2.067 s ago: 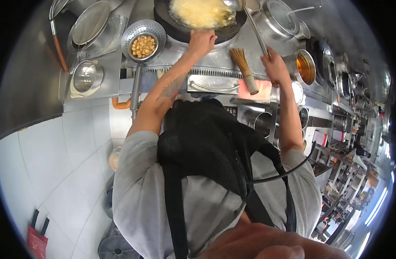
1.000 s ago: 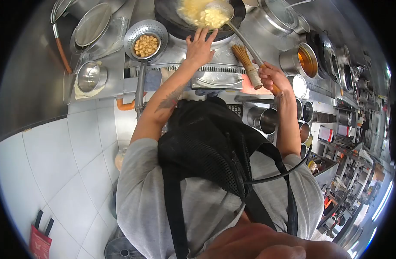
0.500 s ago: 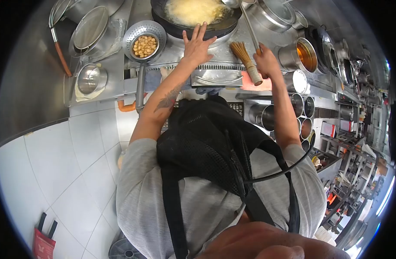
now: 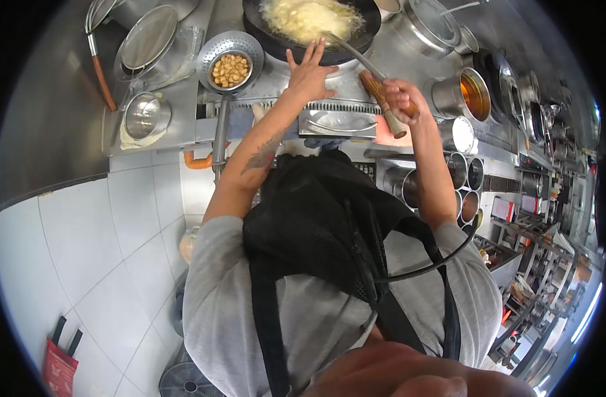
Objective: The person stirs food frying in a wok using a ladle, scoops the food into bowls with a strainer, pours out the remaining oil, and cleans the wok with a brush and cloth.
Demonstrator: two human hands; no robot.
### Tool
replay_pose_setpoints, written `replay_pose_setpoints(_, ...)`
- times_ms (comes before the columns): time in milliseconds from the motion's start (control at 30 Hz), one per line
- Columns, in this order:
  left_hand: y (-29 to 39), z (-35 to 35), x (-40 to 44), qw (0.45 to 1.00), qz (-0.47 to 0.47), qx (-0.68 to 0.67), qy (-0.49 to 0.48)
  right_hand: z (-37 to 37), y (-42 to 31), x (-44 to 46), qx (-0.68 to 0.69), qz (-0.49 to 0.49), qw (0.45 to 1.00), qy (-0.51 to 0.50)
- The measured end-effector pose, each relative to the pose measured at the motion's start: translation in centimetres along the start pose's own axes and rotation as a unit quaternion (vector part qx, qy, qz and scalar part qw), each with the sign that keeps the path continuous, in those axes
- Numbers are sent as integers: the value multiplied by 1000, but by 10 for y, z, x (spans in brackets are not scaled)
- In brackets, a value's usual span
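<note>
Red at the lower left of the frame, showing a pouch [image 4: 60, 367] with two dark straps, hanging against white tiles [image 4: 81, 245]. At the upper left, showing a wooden-handled whisk [image 4: 102, 76], then a round mesh strainer [image 4: 149, 38], tilting, and below it a small steel bowl [image 4: 143, 118], sitting on a pale cloth [image 4: 134, 141]. Further right, showing a perforated skimmer [image 4: 209, 56], cupping golden-brown pieces [image 4: 231, 71] and pointing its handle toward the bottom of the frame. At top centre, holding the left hand [image 4: 308, 81] open, spreading its fingers at the near rim of a dark wok [image 4: 270, 47] and grasping nothing visible; being unable to tell fingertip contact with the rim. Inside the wok, showing pale yellow food [image 4: 309, 18], foaming. Right of centre, clasping a ladle [image 4: 363, 58] by its wooden grip with the right hand [image 4: 403, 99], wrapping the fingers around it, slanting the shaft toward the upper left and hiding its far end at the food. Just beside that hand, showing a bristle brush [image 4: 395, 124], lying on the counter. At the right, showing a steel pot [image 4: 447, 98], containing amber liquid [image 4: 473, 96].
</note>
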State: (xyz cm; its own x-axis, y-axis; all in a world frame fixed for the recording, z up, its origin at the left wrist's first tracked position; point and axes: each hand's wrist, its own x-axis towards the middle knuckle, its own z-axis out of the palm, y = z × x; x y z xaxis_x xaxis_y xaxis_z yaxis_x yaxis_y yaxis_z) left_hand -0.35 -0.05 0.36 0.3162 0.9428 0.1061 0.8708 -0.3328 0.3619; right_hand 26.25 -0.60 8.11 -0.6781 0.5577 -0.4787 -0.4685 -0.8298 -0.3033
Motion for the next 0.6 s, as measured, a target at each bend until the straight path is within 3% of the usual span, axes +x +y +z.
replay_pose_setpoints(67, -1, 0, 0, 1000, 2, 2, 7, 7, 9, -13, -100, -25, 994, 31)
replay_pose_setpoints(233, -3, 6, 0, 1000, 12, 3, 22, 14, 21, -42, -183, -65, 978, 80)
replay_pose_setpoints(333, -5, 13, 4, 999, 6, 2, 35, 14, 25, -53, -262, -109, 944, 171)
replay_pose_setpoints(400, -6, 16, 6, 999, -2, 17, 39, 18, 28, -57, -381, -135, 883, 239)
replay_pose_setpoints(433, -8, 16, 8, 999, 2, 15, 36, 22, 29, -58, -378, -136, 883, 243)
replay_pose_setpoints(567, -12, 24, 7, 996, 27, 29, 78, 8, 30, -69, -599, -185, 716, 308)
replay_pose_setpoints(600, 4, -9, 4, 999, -1, 30, -13, 17, 37, -73, -655, -187, 641, 353)
